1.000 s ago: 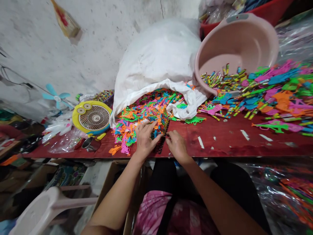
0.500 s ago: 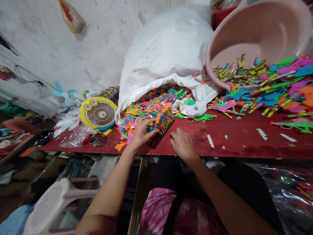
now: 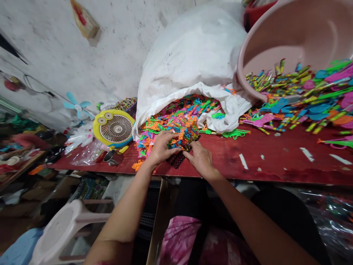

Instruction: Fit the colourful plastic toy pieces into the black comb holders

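Observation:
A black gridded rack point(image 3: 176, 160) lies slantwise on the red table near its front edge. Small orange, blue and yellow plastic pieces point(image 3: 187, 133) stand crowded in its farther part. My left hand point(image 3: 162, 150) curls over the rack's left side, thumb and fingers closed about some of these pieces. From the right, my right hand point(image 3: 202, 159) bends over the rack's near right edge. Its fingers and thumb are drawn together at the rack, and what lies between them is hidden. Behind the rack, a heap of loose bright plastic pieces point(image 3: 176, 114) spills from a white sack point(image 3: 190, 55).
A pink basin point(image 3: 242, 70) lies tipped at the right, with small striped tubes and colourful plastic toys spilling out. Left of the sack stand a yellow fan point(image 3: 117, 129) and a metal cup point(image 3: 113, 157). A pale stool point(image 3: 55, 233) is below the red table point(image 3: 264, 156).
My right hand has moved left and forward, from bare table onto the rack's edge. My left hand stays at the pieces. The whole view has shifted slightly.

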`<state>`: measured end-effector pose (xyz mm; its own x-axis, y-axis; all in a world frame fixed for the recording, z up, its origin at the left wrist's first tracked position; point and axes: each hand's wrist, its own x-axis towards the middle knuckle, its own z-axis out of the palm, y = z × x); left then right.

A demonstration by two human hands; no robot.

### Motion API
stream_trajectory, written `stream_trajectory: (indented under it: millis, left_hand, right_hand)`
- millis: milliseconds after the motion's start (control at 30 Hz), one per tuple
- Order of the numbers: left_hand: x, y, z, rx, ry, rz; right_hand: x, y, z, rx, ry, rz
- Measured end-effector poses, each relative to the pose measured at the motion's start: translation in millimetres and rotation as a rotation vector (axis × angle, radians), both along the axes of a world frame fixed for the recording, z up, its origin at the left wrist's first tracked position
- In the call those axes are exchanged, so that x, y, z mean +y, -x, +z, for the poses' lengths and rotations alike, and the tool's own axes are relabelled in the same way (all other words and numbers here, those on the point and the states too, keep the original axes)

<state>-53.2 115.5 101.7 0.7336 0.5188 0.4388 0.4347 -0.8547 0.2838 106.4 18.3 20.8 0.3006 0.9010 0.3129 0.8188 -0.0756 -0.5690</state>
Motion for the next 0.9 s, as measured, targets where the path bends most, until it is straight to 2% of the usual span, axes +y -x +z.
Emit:
stream_trajectory:
  millis: [133, 367, 733, 900]
  left_hand:
    - [-0.1, 1.0, 4.1, 0.022, 0.03, -0.011]
    - [0.8, -3.4, 2.7, 0.038, 0.012, 0.02]
    - [-1.5, -7.1, 2.6, 0.061, -0.034, 0.028]
    - [-1.2, -7.7, 2.4, 0.08, -0.041, 0.041]
  right_hand:
    - [2.8, 1.2, -4.1, -0.006, -0.038, -0.002]
    - [2.5, 1.5, -6.1, -0.018, -0.102, 0.127]
    - [6.5, 4.9, -7.8, -0.145, -0.069, 0.106]
    - [9.0, 8.1, -1.3, -0.161, 0.015, 0.086]
